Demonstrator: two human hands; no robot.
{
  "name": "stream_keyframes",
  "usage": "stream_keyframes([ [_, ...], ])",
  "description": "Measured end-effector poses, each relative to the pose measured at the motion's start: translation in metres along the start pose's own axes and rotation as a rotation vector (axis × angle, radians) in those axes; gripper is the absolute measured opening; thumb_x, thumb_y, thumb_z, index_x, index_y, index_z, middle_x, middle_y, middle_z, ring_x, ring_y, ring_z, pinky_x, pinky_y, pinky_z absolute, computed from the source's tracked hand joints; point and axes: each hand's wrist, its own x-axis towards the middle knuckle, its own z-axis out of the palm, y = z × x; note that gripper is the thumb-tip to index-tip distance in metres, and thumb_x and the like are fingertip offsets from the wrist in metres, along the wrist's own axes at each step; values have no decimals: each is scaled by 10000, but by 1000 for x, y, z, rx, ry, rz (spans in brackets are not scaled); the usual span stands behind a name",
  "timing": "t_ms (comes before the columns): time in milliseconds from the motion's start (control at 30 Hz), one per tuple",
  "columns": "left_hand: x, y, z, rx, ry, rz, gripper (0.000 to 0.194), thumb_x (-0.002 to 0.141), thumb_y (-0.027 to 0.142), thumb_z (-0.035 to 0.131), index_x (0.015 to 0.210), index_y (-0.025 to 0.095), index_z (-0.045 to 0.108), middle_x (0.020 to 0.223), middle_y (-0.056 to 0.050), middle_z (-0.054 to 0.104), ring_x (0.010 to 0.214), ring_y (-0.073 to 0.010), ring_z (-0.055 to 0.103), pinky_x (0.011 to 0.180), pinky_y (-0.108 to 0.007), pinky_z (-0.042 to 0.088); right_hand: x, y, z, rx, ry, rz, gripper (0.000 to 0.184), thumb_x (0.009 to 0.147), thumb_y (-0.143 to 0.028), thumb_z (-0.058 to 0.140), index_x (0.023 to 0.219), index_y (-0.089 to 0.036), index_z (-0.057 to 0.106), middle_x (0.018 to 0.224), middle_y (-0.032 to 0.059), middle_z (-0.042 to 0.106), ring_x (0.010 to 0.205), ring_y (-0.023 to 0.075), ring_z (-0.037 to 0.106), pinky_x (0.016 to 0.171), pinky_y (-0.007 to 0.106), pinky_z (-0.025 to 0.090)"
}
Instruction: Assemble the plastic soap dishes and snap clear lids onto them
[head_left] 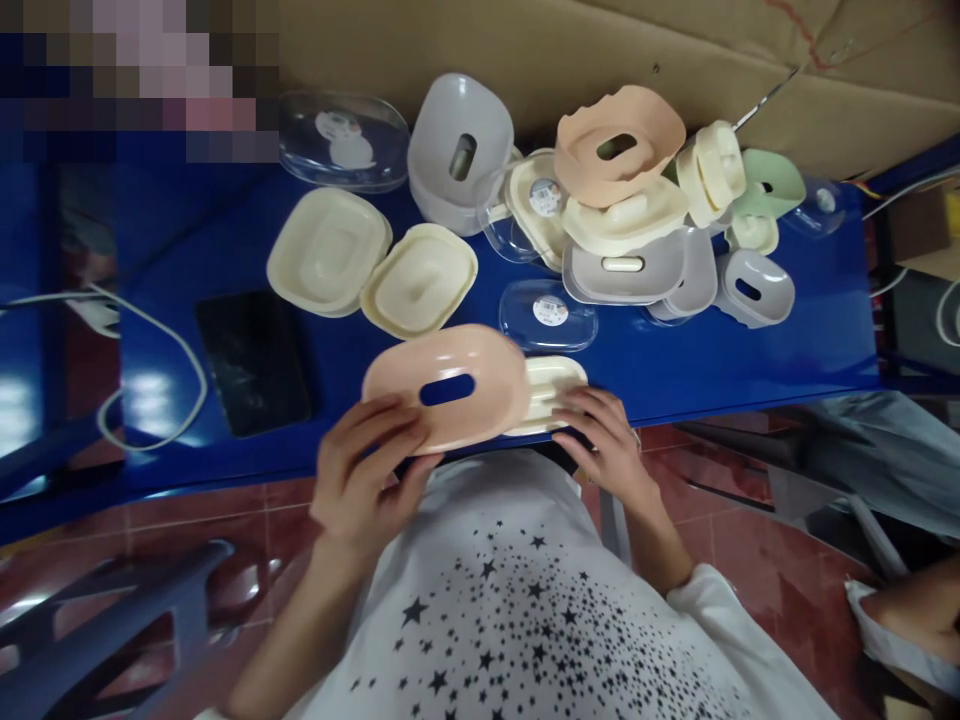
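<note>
My left hand grips the near edge of a pink oval plastic tray with a slot through its middle, held tilted over the front edge of the blue table. Beside it my right hand rests its fingers on a cream ribbed insert that lies partly under the pink tray. A clear lid with a round sticker lies just behind them.
Two cream lids lie at mid-table, and a black tablet with a white cable at the left. Grey, cream, pink and green soap-box parts pile up at the back right against cardboard. Another person's hand shows at the lower right.
</note>
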Motion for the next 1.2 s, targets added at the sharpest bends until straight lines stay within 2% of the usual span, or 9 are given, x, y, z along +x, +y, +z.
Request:
stream_keyframes([
  [133, 7, 15, 26, -9, -175, 74, 341, 958, 191, 800, 1263, 259, 660, 1194, -70, 771, 1220, -269, 728, 1073, -487, 615, 10, 2, 1, 32, 122, 14, 700, 1037, -578, 652, 1671, -424, 400, 1677, 70, 503, 1514, 363, 534, 1183, 652, 519],
  [200, 8, 21, 38, -4, -208, 88, 301, 984, 217, 775, 1254, 270, 651, 1185, -56, 778, 1204, -258, 734, 1076, -476, 607, 15, 5, -5, -28, 27, -18, 716, 997, -600, 710, 1645, -464, 438, 1747, 29, 414, 1572, 384, 462, 1232, 677, 468],
  [300, 7, 25, 45, 55, -230, 119, 274, 992, 250, 773, 1236, 249, 650, 1159, -61, 789, 1176, -256, 742, 1072, -456, 586, 25, 8, -12, -86, -166, -78, 581, 1001, -525, 744, 1550, -435, 577, 1750, -2, 422, 1604, 352, 423, 1268, 628, 453],
  [433, 4, 27, 42, 161, -314, 171, 317, 984, 355, 792, 1257, 245, 672, 1183, -73, 804, 1146, -260, 747, 1055, -445, 551, 38, 11, -15, -126, -305, -134, 472, 1034, -536, 697, 1469, -358, 658, 1670, 11, 543, 1574, 303, 478, 1248, 554, 499],
  [533, -1, 28, 37, 198, -324, 200, 264, 991, 260, 773, 1241, 240, 693, 1191, -60, 814, 1109, -240, 752, 1016, -418, 545, 39, 14, -14, -151, -340, -194, 518, 997, -596, 727, 1454, -358, 674, 1589, 6, 630, 1550, 309, 513, 1271, 564, 471],
  [733, -4, 21, 32, 183, -384, 245, 291, 983, 66, 670, 1218, 233, 715, 1252, -71, 804, 1253, -257, 715, 1085, -422, 530, 20, 15, -3, -142, -233, -292, 549, 1037, -307, 745, 1546, -439, 586, 1503, -43, 700, 1416, 220, 650, 1224, 447, 513],
  [933, -2, 17, 32, 155, -460, 229, 307, 989, 93, 674, 1249, 248, 720, 1311, -65, 782, 1286, -251, 697, 1176, -448, 487, 31, 18, -6, -107, -224, -312, 600, 1084, -517, 630, 1651, -434, 453, 1522, -17, 690, 1418, 244, 645, 1219, 482, 493],
  [1067, -9, 12, 27, 148, -408, 175, 268, 955, 164, 748, 1194, 285, 729, 1240, -49, 788, 1218, -254, 720, 1152, -475, 507, 59, 26, -12, -131, -161, -145, 585, 1155, -428, 450, 1724, -383, 320, 1653, 29, 566, 1565, 285, 491, 1296, 560, 391],
  [1200, -18, -1, 13, 143, -299, 11, 306, 877, 251, 860, 1132, 312, 702, 1347, -84, 693, 1337, -338, 648, 1161, -590, 515, 64, 35, -12, -272, -137, -9, 624, 1082, -454, 635, 1667, -389, 430, 1532, 71, 638, 1496, 336, 542, 1301, 636, 350],
])
